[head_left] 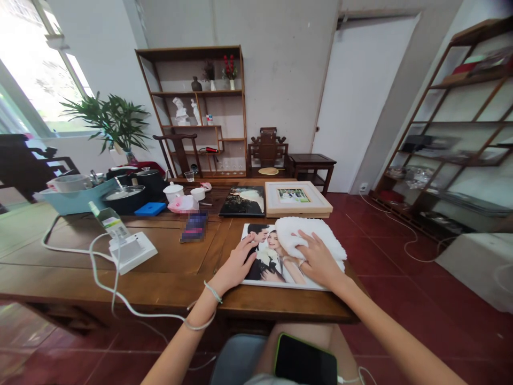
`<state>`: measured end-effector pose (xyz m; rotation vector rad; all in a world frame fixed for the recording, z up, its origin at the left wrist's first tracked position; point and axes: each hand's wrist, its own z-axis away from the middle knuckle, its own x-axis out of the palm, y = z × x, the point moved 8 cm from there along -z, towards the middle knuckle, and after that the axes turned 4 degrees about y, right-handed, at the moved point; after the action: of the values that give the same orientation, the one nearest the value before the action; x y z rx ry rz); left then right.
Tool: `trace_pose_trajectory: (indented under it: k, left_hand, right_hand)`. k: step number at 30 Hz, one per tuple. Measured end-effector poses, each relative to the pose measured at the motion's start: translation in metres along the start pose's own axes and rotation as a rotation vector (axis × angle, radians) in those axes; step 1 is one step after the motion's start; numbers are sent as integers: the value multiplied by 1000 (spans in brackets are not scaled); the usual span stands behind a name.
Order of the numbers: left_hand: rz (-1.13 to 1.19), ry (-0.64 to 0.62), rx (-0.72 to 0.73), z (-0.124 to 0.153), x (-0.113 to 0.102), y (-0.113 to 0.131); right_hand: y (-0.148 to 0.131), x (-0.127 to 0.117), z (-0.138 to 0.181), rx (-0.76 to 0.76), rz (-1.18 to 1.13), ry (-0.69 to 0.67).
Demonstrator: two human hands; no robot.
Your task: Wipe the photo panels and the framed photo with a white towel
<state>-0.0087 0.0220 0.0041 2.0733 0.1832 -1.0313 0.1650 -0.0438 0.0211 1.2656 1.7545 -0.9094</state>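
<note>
Pins glossy rectangular wedding-photo panel (269,263) at near edge of brown wooden table (172,283) with left hand (236,263), palm open; bunches fluffy white cloth (325,232) onto it under right hand (317,260), fingers curled (loosely). Might skid off the edge if pinning slackens.

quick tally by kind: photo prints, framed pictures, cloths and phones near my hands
photo prints: 2
framed picture: 1
white cloth: 1
phone: 1
total: 5
</note>
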Motion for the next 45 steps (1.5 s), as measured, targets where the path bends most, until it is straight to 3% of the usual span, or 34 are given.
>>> trace_pose_trajectory:
  k: [12,15,21,23,26,33,36,39,45]
  left_hand:
    - [-1,5,0,0,-1,2]
    - [-2,1,-2,0,-1,1]
    - [12,15,8,0,0,0]
    - [8,14,4,0,0,0]
    - [2,0,-7,0,0,0]
    - [9,6,0,1,-2,2]
    - [17,9,1,1,-2,2]
    - [13,2,-4,1,-1,2]
    - [-31,-7,-33,0,2,-3]
  right_hand:
    - [7,-4,-8,52,7,-35]
    - [-12,-6,2,-22,-22,-78]
    - [-73,-16,53,-179,-94,-131]
    - [-81,-19,58,-203,-127,-142]
    - [-65,-20,44,-158,-149,-134]
    - [12,-14,-17,22,-31,-90]
    - [22,-9,-21,50,-22,-85]
    - [12,-7,-5,65,7,-72]
    - [-46,-17,53,-79,-20,-86]
